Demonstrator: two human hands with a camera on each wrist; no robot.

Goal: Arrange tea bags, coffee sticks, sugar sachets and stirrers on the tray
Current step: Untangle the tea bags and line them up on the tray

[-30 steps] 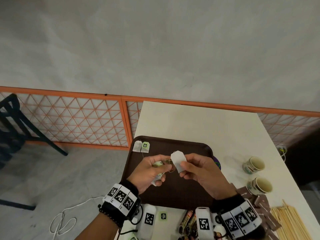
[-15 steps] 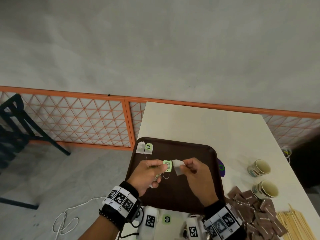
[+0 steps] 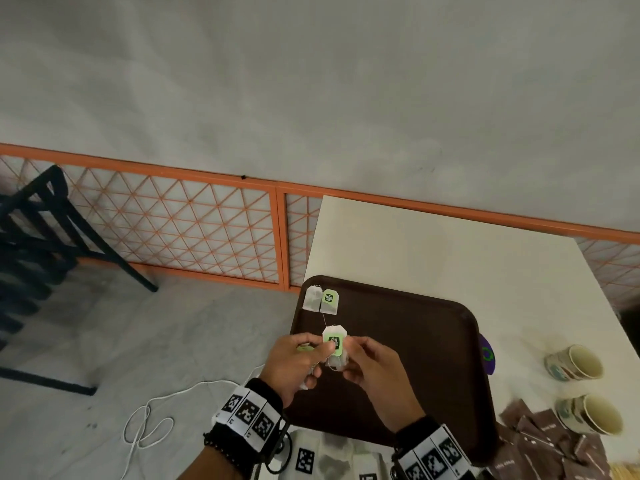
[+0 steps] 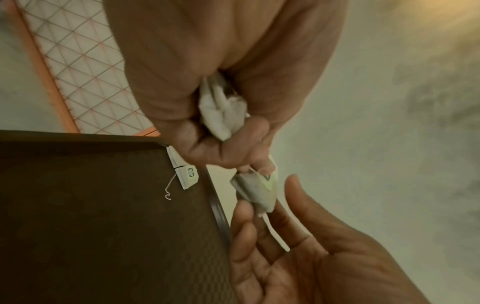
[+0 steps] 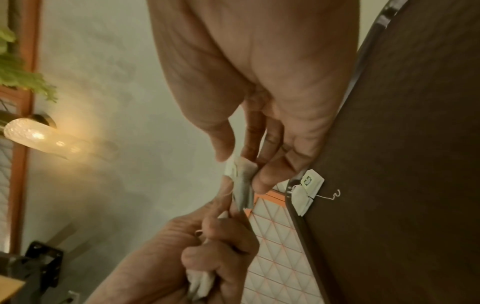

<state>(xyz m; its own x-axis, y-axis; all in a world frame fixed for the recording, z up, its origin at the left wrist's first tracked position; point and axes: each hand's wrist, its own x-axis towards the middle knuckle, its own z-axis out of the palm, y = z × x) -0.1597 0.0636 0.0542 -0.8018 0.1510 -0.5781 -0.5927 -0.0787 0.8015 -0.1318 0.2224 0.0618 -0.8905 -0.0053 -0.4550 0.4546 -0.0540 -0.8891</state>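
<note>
Over the left part of the brown tray [image 3: 415, 358], both hands hold one white tea bag [image 3: 334, 346] with its green tag on the front. My left hand [image 3: 311, 351] pinches the tag and bag from the left, and its curled fingers also keep more crumpled tea bags [image 4: 221, 111] in the palm. My right hand [image 3: 356, 351] pinches the bag's right side between thumb and fingers [image 5: 259, 179]. Two tea bags [image 3: 320, 299] lie side by side in the tray's far left corner, one with a green tag.
Two paper cups [image 3: 575, 362] [image 3: 592, 419] stand on the white table [image 3: 433, 244] right of the tray. A pile of brown sachets [image 3: 540, 441] and wooden stirrers [image 3: 627, 472] lie at the near right. More tea bags [image 3: 332, 459] lie near the front edge. A black chair [image 3: 34, 237] and white cable [image 3: 149, 424] are on the floor left.
The green tag, held apart from the bag before, now lies against the bag's front. Both hands have closed in on the same tea bag and sit a little further over the tray.
</note>
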